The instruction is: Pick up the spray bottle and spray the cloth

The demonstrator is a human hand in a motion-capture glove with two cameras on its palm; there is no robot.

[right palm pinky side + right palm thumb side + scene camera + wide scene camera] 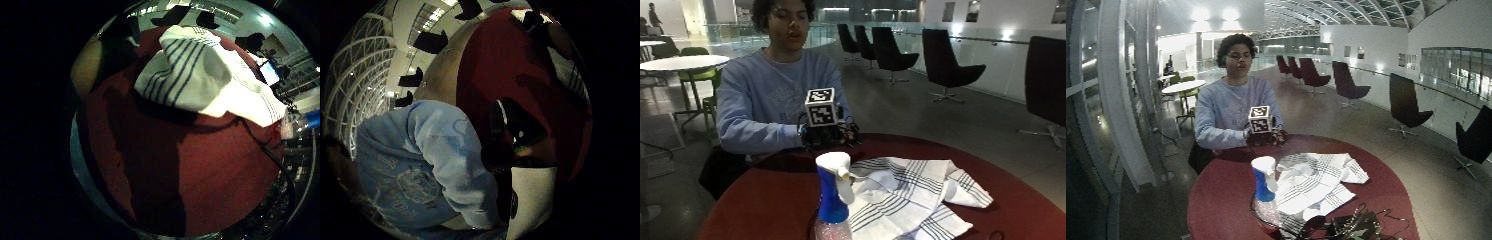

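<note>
A spray bottle with a white trigger head, blue neck and clear body stands on the round red table, on the side far from the person. Next to it lies a crumpled white cloth with dark stripes. My gloved right hand hovers just above the table edge by the person's chest, well short of the bottle, its fingers relaxed and holding nothing. The little finger side palm view shows the cloth spread on the red table, with the bottle beyond it at the rim.
A tangle of cables lies at the table's near edge beside the bottle. Black chairs stand behind along the glass wall. A white table with green chairs is further back. The person's light blue sleeve is close to the palm.
</note>
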